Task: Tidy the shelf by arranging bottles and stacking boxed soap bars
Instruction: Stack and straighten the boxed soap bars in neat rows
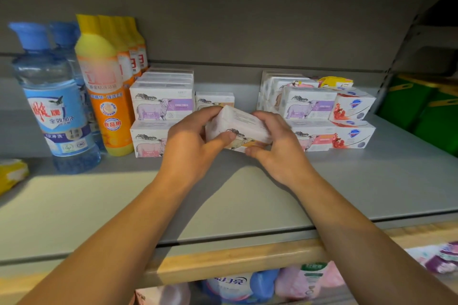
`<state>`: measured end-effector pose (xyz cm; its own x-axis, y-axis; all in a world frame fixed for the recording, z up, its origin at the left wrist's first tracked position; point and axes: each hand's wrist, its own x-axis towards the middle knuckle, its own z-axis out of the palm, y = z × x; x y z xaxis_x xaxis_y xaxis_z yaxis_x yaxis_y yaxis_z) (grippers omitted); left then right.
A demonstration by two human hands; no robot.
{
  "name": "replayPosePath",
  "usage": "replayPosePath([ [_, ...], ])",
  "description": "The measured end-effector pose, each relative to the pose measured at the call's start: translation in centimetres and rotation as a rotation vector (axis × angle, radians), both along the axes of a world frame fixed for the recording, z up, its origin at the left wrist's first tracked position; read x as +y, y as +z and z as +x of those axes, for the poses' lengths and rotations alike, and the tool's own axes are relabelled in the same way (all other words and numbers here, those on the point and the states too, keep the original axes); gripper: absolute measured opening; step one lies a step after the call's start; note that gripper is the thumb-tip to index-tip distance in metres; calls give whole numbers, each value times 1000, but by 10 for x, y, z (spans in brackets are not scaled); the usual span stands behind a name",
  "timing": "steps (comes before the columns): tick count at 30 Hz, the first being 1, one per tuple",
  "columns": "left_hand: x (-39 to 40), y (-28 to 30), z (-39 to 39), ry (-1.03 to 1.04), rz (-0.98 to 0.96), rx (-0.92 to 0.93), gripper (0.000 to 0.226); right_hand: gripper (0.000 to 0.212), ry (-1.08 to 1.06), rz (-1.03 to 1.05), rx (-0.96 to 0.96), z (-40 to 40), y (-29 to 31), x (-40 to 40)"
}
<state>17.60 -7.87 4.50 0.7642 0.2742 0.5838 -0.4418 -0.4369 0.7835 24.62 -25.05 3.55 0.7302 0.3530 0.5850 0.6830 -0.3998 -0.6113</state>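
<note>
A white soap box [241,126] with a sheep picture is held tilted above the grey shelf [247,193], gripped from both sides by my left hand [195,138] and my right hand [275,146]. Left of it stands a stack of sheep soap boxes [158,106], with one more box [214,99] behind my hands. To the right, another group of soap boxes [309,106] sits beside red-and-blue branded boxes [354,116]. Blue bottles [53,106] and orange-yellow bottles [106,96] stand upright at the far left.
A yellow packet [12,173] lies at the left edge of the shelf. Green packages [421,111] fill the neighbouring bay on the right. A wooden strip [223,260] fronts the shelf, with bagged products [247,285] on the level below.
</note>
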Motion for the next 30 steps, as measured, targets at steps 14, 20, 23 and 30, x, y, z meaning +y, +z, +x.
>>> replayPosePath([
  [14,15,-1,-15,90,414,348,42,60,14,-128,51,8,-10,0],
  [20,44,-12,-37,107,812,368,47,50,-85,-176,-190,10,-18,9],
  [23,55,-11,-40,33,955,389,36,47,-143,-279,-297,12,-16,15],
  [30,62,-17,-36,-52,892,338,46,47,-217,-427,-263,50,-7,45],
])
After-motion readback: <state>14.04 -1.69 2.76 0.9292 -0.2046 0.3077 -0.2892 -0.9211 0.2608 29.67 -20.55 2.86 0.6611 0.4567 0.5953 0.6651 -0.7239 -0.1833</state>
